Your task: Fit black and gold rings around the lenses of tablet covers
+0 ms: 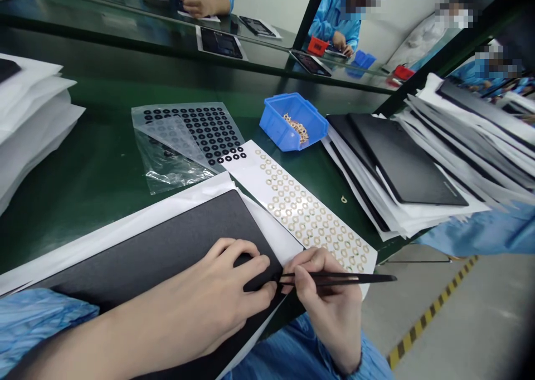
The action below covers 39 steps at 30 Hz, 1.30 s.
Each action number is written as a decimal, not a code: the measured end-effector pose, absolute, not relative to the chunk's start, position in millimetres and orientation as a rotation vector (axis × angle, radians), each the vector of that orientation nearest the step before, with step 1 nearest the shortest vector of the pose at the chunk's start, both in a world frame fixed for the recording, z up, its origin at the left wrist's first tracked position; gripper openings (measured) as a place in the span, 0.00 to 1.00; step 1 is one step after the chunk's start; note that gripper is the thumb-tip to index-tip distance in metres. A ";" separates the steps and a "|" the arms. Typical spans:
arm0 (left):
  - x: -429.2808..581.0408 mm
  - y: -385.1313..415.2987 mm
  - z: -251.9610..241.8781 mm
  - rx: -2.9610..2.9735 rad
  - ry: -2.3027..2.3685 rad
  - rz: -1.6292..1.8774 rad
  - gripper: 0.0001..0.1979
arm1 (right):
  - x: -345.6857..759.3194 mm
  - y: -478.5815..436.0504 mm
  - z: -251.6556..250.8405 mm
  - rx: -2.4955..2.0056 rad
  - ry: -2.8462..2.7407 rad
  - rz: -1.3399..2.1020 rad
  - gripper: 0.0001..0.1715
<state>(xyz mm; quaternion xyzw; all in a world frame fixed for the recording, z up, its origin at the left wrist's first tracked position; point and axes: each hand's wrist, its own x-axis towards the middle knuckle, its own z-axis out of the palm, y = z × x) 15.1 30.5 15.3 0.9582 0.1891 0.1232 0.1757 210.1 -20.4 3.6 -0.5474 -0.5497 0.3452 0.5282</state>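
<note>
Bench check, lower centre of frame: left hand (221,291) lies on a flat matte-black panel (167,246), fingers spread and pressing down near its right edge, not gripping it. Right hand (321,307) has slim black tweezers (355,278) pinched between thumb and fingers (307,268), the shaft running level, with its near end just beside the left hand's fingertips at the panel edge. Can't tell if the tips hold anything; too small and partly hidden. Panel sits on a white paper sheet (125,229) at the near edge of the green desk (96,168). My read on the step in hand: fine tweezer work at the panel edge, with the panel pinned by hand. Next move calls for steady tips and firm pressure from the left hand, since a slip could mark the matte face. Centre right, a long white backing sheet (246,171) carries rows of small gold-coloured rings (301,213). Upper left of that, a clear plastic bag (163,168) holds a sheet of small black rings (209,132). Upper centre, a small blue plastic parts bin (288,126) holds a loose heap of pale gold rings (297,128). Right side, black panels interleaved with white sheets (401,162) are stacked on the desk. Top of frame, a small red bin (317,45) and a blue bin (361,61) sit near a co-worker's hands (339,41); reflection or real, can't tell.
</note>
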 end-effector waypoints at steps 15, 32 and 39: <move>15.8 32.2 16.2 2.732 0.528 0.318 0.17 | 206.3 -20.0 6.5 -1.379 -1.343 0.765 0.10; 16.7 32.4 18.7 2.745 0.530 0.410 0.16 | 228.2 -14.8 6.1 -1.148 -1.411 0.901 0.04; 17.8 32.1 22.8 2.779 0.522 0.295 0.18 | 227.0 -13.9 6.2 -1.163 -1.469 0.872 0.06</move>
